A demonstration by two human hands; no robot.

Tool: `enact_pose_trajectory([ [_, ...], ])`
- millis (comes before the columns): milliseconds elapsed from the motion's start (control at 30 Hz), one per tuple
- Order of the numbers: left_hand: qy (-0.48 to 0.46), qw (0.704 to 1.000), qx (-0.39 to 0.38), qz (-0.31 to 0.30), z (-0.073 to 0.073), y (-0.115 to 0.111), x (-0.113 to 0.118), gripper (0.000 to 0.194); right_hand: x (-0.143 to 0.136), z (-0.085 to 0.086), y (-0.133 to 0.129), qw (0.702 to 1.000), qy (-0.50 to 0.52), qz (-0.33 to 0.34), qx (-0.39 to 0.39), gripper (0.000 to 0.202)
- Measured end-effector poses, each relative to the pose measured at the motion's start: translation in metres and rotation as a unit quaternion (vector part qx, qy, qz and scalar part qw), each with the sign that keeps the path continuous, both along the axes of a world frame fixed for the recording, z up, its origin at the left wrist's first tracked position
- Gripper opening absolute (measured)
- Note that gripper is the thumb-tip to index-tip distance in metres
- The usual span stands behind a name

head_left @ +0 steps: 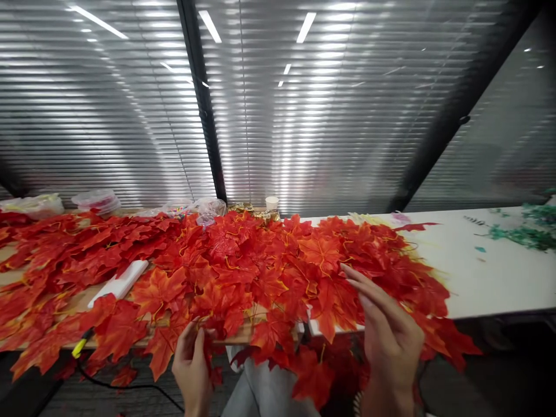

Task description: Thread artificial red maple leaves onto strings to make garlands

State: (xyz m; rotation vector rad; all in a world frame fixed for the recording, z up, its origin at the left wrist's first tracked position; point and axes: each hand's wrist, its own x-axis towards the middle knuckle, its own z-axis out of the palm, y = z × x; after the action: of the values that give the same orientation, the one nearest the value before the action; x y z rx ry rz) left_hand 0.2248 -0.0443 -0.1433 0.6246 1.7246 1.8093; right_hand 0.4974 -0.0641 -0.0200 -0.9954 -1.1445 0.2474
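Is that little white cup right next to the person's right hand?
No, the white cup stands behind the red maple leaves, near the blinds, well away from the right hand.

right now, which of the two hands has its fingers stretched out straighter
The right hand, extended over the red leaves; the left hand has its fingers curled in.

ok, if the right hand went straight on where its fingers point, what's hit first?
Probably the orange-red leaf just past the fingers of the right hand; depth is unclear.
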Motion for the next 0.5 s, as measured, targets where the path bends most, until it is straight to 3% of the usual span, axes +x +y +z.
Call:
enact_pose_trajectory([
  [100, 0.042, 0.995, -0.068, -0.067, 0.011, -0.008, -0.018, 0.053, -0.02, 0.038, 0.003, 0.997, -0.043, 0.069, -0.01, 0.023],
  [200, 0.07, 0.958, -0.101, -0.26, 0.026, -0.012, -0.022, 0.047, -0.042, 0.064, 0.007, 0.983, -0.061, 0.173, 0.002, 0.026],
  [267, 0.111, 0.915, -0.093, -0.376, 0.035, -0.013, -0.019, 0.038, -0.057, 0.066, 0.012, 0.97, -0.006, 0.244, 0.016, 0.028],
  [333, 0.174, 0.906, -0.083, -0.378, 0.042, -0.015, -0.017, 0.032, -0.069, 0.059, 0.019, 0.953, 0.08, 0.292, 0.021, 0.027],
  [433, 0.242, 0.929, -0.08, -0.267, 0.055, -0.023, -0.018, 0.033, -0.079, 0.043, 0.028, 0.923, 0.17, 0.345, -0.001, 0.021],
  [500, 0.252, 0.939, -0.06, -0.226, 0.07, -0.029, -0.014, 0.039, -0.082, 0.036, 0.03, 0.902, 0.191, 0.386, -0.025, 0.02],
])
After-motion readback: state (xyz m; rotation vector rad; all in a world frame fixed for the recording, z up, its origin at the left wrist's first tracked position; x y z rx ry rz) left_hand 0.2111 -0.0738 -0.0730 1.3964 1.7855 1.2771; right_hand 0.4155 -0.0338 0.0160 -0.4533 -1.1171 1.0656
